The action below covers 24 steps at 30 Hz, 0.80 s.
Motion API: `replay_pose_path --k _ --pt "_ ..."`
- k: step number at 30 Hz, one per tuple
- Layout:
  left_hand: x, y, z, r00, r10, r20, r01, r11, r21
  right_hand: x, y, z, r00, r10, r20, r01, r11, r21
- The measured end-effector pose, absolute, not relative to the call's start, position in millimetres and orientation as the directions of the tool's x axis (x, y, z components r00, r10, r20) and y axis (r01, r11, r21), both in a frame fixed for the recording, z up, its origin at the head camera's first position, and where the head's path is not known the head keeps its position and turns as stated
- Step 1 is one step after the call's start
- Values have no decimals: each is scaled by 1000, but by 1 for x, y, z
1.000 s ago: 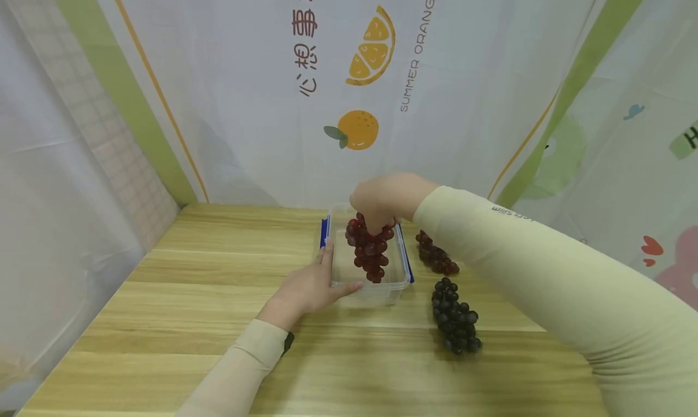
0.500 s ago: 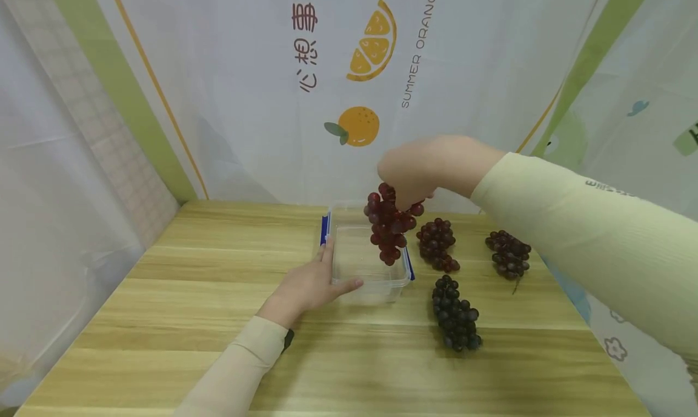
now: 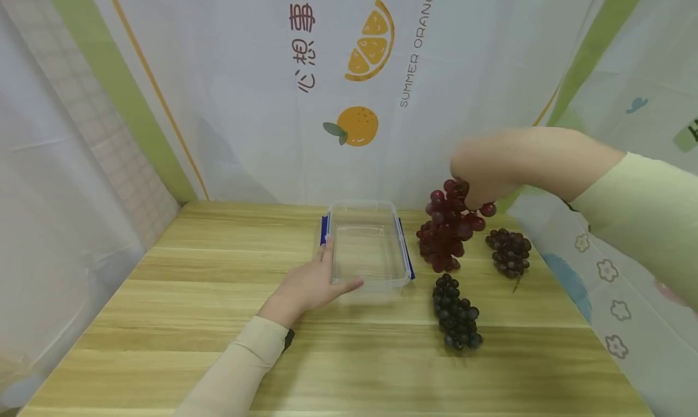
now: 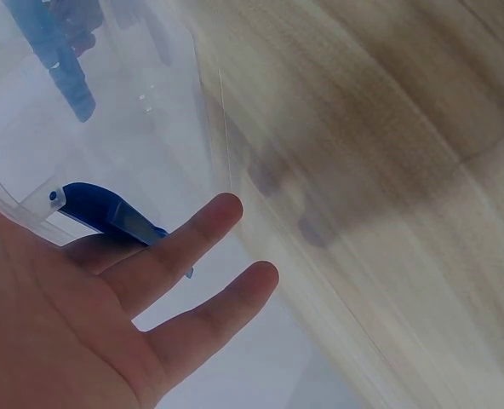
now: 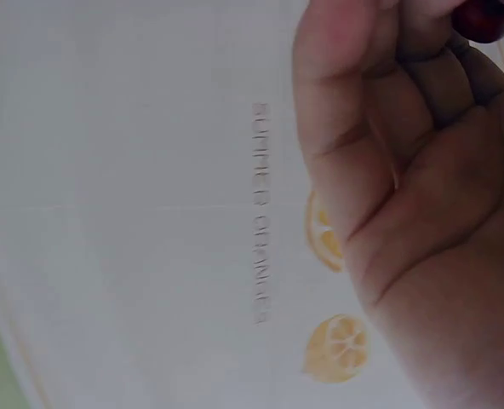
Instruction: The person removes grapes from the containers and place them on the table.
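Observation:
My right hand [image 3: 491, 165] grips the top of a red grape bunch [image 3: 451, 217], which hangs above the table to the right of a clear plastic container [image 3: 362, 283]. In the right wrist view the fingers of that hand curl inward, and one dark red grape [image 5: 482, 19] shows at the top corner. My left hand [image 3: 308, 285] rests against the container's near left corner with its fingers spread and straight. One of the container's blue side latches [image 4: 107, 209] shows beside those fingers in the left wrist view. Nothing lies inside the container.
Partly behind the hanging bunch lies another dark red grape bunch [image 3: 452, 264]. A black grape bunch [image 3: 457, 317] lies nearer, and a dark purple one [image 3: 509, 252] lies close to the table's right edge. A printed white curtain [image 3: 245, 114] hangs behind the wooden table [image 3: 180, 308].
The right hand has lifted the red grape bunch from inside the container and carried it to the right, over the neighbouring bunch. My left hand has stayed at the container's corner.

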<state>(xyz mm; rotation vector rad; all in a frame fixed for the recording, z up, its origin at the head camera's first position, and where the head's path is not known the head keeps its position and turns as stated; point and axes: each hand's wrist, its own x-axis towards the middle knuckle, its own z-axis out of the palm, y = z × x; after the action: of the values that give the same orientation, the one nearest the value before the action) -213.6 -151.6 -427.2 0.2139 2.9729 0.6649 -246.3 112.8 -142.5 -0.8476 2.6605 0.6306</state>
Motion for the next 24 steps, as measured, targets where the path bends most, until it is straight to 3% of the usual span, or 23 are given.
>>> replay_pose_path --k 13,24 --pt "-215 -152 -429 -987 156 -48 121 897 426 -257 253 -163 -875 -404 -267 -475 823 311" --pt "-212 -153 -425 -988 149 -44 115 895 432 -259 318 -193 -878 -337 -340 -417 887 199"
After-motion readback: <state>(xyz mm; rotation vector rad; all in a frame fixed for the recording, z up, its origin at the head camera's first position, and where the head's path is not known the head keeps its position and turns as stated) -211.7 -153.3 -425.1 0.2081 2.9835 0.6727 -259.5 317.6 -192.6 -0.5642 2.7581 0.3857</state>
